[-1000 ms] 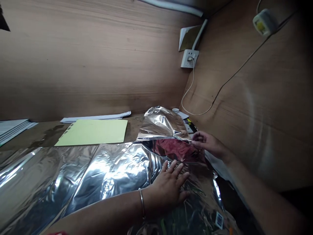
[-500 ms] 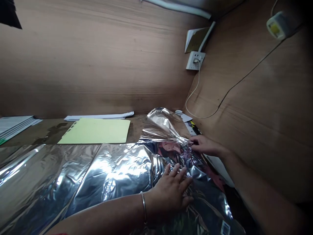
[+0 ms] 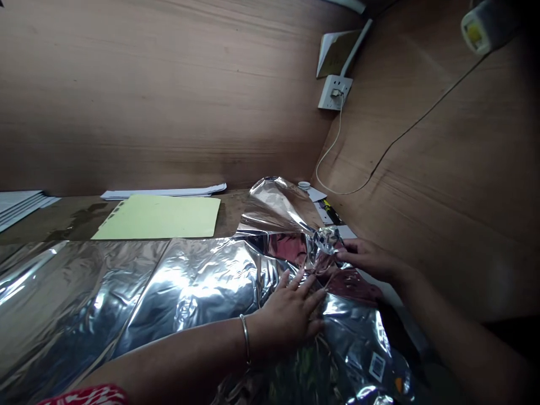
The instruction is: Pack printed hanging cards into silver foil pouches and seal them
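Observation:
A large crinkled silver foil sheet [image 3: 126, 292] covers the wooden desk from the left edge to the right wall. My left hand [image 3: 291, 312] lies flat on the foil with its fingers spread, a metal bangle on the wrist. My right hand [image 3: 369, 260] is at the sheet's right end, its fingers closed on a bunched fold of the foil [image 3: 324, 242] that stands up off the surface. A raised flap of the same foil [image 3: 276, 205] rises behind the fold. Small printed labels [image 3: 375, 365] show on the foil near the bottom right.
A pale yellow card folder [image 3: 162, 216] lies on the desk behind the foil, with white papers [image 3: 164, 191] beyond it and a paper stack [image 3: 19, 202] at far left. A wall socket [image 3: 334, 91] with a white cable [image 3: 333, 152] sits in the corner. Wooden panels enclose the back and right.
My right hand has gathered the foil's right edge into a raised bunch and pulled it slightly toward me. My left hand stays flat on the sheet.

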### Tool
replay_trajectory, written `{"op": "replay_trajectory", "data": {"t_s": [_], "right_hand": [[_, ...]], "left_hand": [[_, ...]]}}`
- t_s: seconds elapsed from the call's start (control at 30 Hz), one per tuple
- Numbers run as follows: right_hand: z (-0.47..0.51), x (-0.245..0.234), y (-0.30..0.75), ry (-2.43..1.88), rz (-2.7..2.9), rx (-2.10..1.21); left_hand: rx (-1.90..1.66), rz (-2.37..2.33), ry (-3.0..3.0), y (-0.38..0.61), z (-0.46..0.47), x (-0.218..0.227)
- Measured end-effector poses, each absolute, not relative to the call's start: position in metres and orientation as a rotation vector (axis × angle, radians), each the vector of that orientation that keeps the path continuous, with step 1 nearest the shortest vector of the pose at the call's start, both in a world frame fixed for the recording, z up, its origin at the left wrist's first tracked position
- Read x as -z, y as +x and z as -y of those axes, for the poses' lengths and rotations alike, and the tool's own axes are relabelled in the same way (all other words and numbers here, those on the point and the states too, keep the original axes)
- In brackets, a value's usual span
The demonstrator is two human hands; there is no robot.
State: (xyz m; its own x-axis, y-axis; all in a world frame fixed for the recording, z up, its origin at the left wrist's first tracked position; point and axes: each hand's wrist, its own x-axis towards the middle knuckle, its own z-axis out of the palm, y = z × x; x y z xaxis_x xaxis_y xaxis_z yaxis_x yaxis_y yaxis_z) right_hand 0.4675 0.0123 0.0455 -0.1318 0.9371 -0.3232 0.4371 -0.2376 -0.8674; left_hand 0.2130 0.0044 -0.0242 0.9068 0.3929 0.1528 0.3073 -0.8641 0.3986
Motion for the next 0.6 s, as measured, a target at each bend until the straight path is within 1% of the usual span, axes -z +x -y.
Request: {"op": "replay_trajectory", "data": {"t_s": [0.13,0.23,0.37,0.47,0.53,0.6], "right_hand": [[0.006,-0.035,0.470,-1.725,1.481,-1.469],[0.021,-0.036,0.473,-1.778,1.481,-1.510],[0.031,-0.044,0.471,-1.689,1.362,-1.470],[0.043,-0.039,0.473,-1.611,1.179,-1.600],[0.060,-0.030,0.476,-1.601,1.162,-1.722],[0.080,-0.021,0.476,-1.678,1.227,-1.740]], "left_hand": [[-0.352,-0.517,2.722,0.214,-0.004,0.030],[-0.357,-0.508,2.740,0.217,-0.006,0.032],[-0.392,-0.471,2.710,0.212,-0.005,0.014],[-0.444,-0.540,2.623,0.190,0.004,-0.008],[-0.381,-0.608,2.602,0.169,0.013,-0.013],[-0.279,-0.617,2.630,0.148,0.023,-0.007]]}}
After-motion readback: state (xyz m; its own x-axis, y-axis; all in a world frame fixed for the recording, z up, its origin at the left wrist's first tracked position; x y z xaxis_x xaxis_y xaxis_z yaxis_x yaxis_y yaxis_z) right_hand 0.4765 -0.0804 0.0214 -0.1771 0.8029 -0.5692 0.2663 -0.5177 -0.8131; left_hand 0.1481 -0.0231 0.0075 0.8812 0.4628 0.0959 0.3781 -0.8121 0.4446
